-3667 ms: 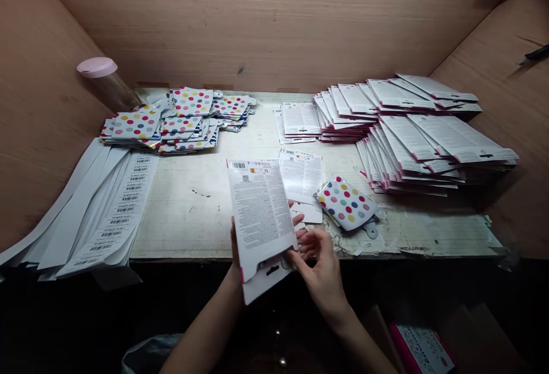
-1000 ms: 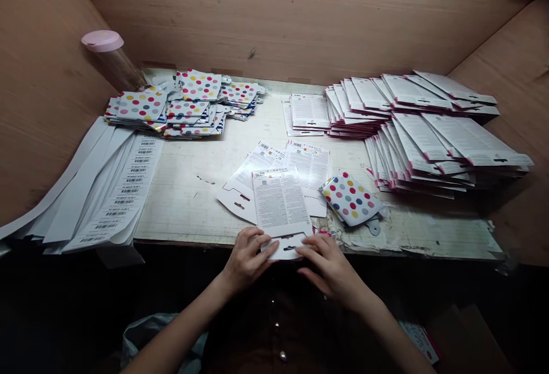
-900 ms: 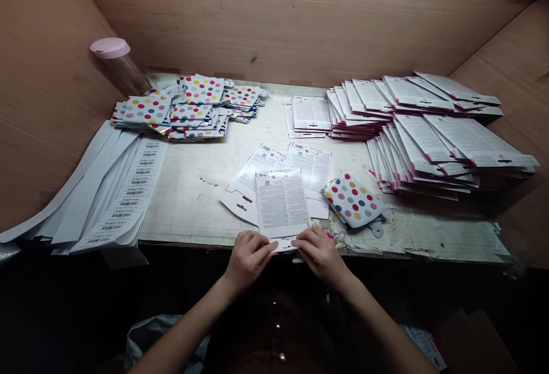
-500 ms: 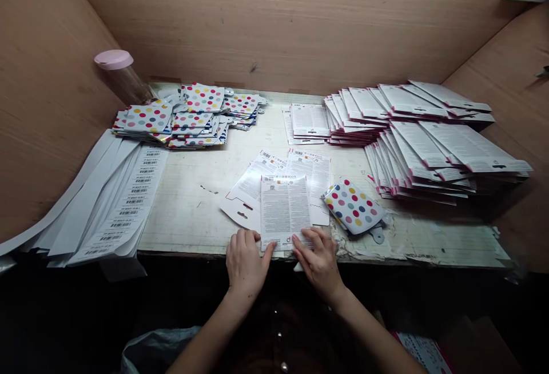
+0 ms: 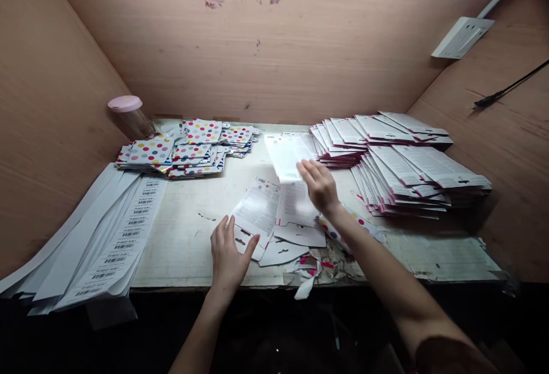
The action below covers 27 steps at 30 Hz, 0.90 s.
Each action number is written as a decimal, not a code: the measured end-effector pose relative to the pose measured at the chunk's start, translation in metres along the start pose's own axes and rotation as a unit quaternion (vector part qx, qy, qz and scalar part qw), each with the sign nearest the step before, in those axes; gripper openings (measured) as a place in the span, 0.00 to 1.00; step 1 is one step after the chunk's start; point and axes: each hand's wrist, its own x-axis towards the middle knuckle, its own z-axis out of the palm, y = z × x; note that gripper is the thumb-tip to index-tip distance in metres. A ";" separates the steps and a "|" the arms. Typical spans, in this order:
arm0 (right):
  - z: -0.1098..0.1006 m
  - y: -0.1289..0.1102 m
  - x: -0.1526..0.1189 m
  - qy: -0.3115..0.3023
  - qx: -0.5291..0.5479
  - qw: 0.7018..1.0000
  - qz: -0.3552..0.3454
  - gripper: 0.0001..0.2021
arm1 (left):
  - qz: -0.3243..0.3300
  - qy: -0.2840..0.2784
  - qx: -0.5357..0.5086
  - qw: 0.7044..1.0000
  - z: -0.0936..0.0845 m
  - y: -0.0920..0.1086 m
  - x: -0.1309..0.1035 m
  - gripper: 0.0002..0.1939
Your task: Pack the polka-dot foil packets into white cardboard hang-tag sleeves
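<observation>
My right hand (image 5: 318,186) is closed on the lower right corner of a white printed card packet (image 5: 283,159), lifted toward the back of the table and blurred by motion. Its print is washed out. My left hand (image 5: 231,251) rests at the front with fingers apart, its tips by the edge of a flat printed card (image 5: 253,214) with a hang hole. More such cards (image 5: 295,208) overlap beside it. Partly hidden beneath my right forearm lies a polka-dot pouch (image 5: 358,221).
Polka-dot pouches (image 5: 199,151) are piled at back left, before a pink-lidded bottle (image 5: 128,114). Barcode label sheets (image 5: 124,237) hang over the left front edge. Stacked card packets (image 5: 412,171) fill the right. Torn paper scraps (image 5: 315,271) lie at the front edge. Wooden panels (image 5: 240,42) enclose the table.
My right hand has carried the card packet up and away from the front edge toward the back. My left hand has let go of it and opened. The view has tilted up.
</observation>
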 end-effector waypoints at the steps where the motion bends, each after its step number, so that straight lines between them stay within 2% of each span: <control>1: 0.005 0.013 0.027 -0.011 0.000 1.000 0.022 0.22 | 0.013 0.013 0.035 0.999 0.010 -0.007 0.010 0.37; 4: 0.020 0.034 0.084 -0.026 0.011 0.997 0.070 0.22 | 0.022 0.008 0.111 0.994 0.030 -0.013 0.034 0.39; 7: 0.027 0.024 0.096 -0.024 0.044 0.993 0.107 0.25 | -0.014 0.015 0.099 0.995 0.027 -0.007 0.046 0.40; 8: 0.027 0.014 0.089 -0.022 0.061 0.992 0.112 0.26 | -0.034 0.028 0.057 0.997 0.022 -0.005 0.048 0.38; 10: 0.022 -0.010 0.061 -0.020 0.104 0.988 0.111 0.22 | -0.069 0.049 -0.048 0.995 0.009 -0.005 0.048 0.29; 12: 0.013 -0.038 0.017 -0.029 0.159 0.981 0.105 0.14 | -0.089 0.049 -0.131 0.986 -0.004 -0.006 0.045 0.17; 13: 0.008 -0.053 -0.008 -0.043 0.190 0.976 0.102 0.11 | -0.094 0.042 -0.152 0.983 -0.009 -0.006 0.042 0.14; 15: -0.003 -0.080 -0.056 -0.054 0.260 0.957 0.115 0.13 | -0.106 0.035 -0.224 0.968 -0.014 -0.001 0.033 0.15; 17: -0.012 -0.103 -0.093 -0.037 0.409 0.895 0.174 0.13 | -0.131 0.050 -0.356 0.924 -0.013 0.011 0.023 0.14; 20: -0.019 -0.125 -0.118 -0.012 0.593 0.751 0.291 0.15 | -0.170 0.064 -0.530 0.828 -0.006 0.036 0.005 0.13; 21: -0.020 -0.130 -0.120 -0.001 0.639 0.697 0.325 0.18 | -0.173 0.058 -0.553 0.813 -0.003 0.043 -0.001 0.12; 22: -0.020 -0.132 -0.121 0.013 0.680 0.642 0.354 0.19 | -0.171 0.051 -0.563 0.807 -0.001 0.048 -0.007 0.12; 24: -0.018 -0.134 -0.120 0.025 0.739 0.542 0.398 0.21 | -0.157 0.043 -0.543 0.824 0.003 0.053 -0.019 0.11; 26: -0.014 -0.131 -0.120 0.017 0.767 0.473 0.433 0.20 | -0.140 0.057 -0.477 0.866 0.005 0.050 -0.030 0.12; 27: -0.013 -0.130 -0.121 0.011 0.771 0.456 0.445 0.19 | -0.133 0.062 -0.441 0.885 0.007 0.047 -0.036 0.12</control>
